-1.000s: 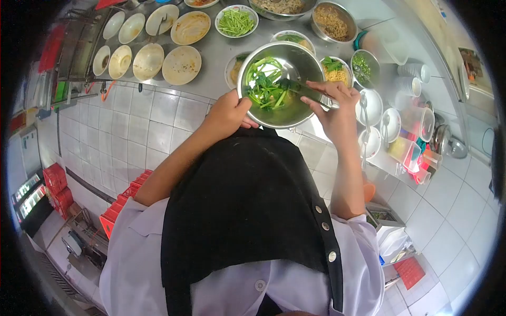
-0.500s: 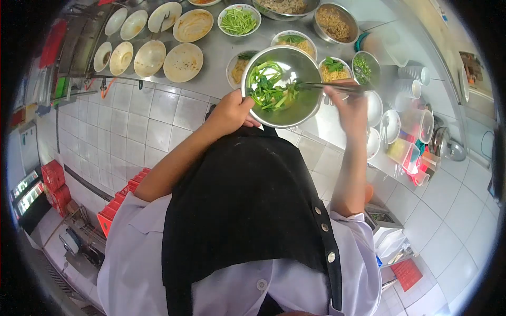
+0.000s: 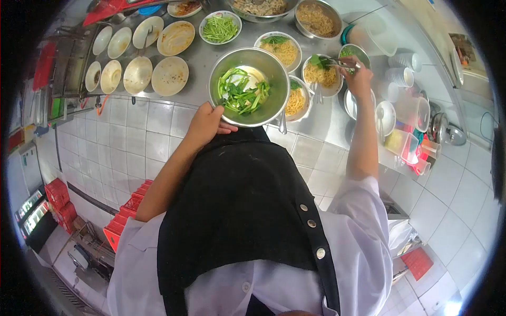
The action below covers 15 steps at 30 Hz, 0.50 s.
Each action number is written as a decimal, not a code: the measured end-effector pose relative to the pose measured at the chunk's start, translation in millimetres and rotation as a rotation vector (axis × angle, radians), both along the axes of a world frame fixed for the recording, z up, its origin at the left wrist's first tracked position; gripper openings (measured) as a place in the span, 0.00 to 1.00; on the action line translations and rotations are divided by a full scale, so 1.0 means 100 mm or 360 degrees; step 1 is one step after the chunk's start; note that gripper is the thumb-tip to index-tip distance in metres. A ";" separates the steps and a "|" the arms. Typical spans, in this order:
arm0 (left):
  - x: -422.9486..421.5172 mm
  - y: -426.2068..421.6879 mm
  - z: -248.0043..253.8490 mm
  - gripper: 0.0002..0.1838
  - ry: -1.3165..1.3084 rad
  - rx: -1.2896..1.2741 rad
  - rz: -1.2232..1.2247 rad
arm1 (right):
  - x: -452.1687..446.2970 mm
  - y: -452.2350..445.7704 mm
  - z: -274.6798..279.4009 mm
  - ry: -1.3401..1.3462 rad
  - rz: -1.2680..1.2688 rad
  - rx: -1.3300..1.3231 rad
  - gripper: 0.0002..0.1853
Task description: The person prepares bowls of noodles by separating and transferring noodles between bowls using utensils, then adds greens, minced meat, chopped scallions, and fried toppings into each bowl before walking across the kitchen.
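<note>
My left hand (image 3: 206, 125) grips the near-left rim of a steel mixing bowl (image 3: 278, 89) held in front of my apron. Cooked leafy greens (image 3: 243, 99) lie inside it. Out to the right, my right hand (image 3: 359, 81) is closed around metal tongs (image 3: 341, 62). Their tips are at some greens (image 3: 319, 60) on top of a bowl of yellow noodles (image 3: 328, 79). Two more noodle bowls stand close by: one behind (image 3: 284, 52), and one nearer me (image 3: 296, 101), partly hidden by the steel bowl.
Several used, stained bowls (image 3: 170, 76) line the counter's left side. Behind are a bowl of cut green stalks (image 3: 220, 28) and a steel bowl of brownish food (image 3: 316, 18). Chopped greens (image 3: 348, 51), stacked cups (image 3: 400, 77) and plastic containers (image 3: 414, 113) are on the right.
My right hand and the tongs have moved from the steel bowl out to the noodle bowl at the right. The steel bowl has shifted left in view, with my left hand still on it.
</note>
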State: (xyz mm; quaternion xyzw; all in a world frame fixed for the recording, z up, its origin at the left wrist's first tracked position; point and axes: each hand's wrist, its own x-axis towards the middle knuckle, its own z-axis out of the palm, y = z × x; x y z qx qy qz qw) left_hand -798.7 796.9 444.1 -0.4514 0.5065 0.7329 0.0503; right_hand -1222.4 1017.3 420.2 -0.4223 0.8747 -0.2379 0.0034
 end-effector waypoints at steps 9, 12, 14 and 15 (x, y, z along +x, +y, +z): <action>0.05 -0.05 0.03 0.21 0.0027 -0.0046 0.0060 | -0.09 -0.12 -0.33 -0.0275 0.0065 0.0004 0.16; 0.05 -0.08 0.03 0.21 0.0017 -0.0037 0.0039 | -0.01 -0.20 -0.45 -0.0069 0.0042 -0.0004 0.16; 0.02 -0.08 0.05 0.21 0.0020 -0.0045 0.0049 | -0.04 -0.13 -0.32 -0.0120 0.0042 -0.0108 0.16; 0.03 -0.06 0.07 0.21 0.0016 -0.0052 0.0065 | -0.05 -0.08 -0.26 -0.0150 0.0046 -0.0157 0.16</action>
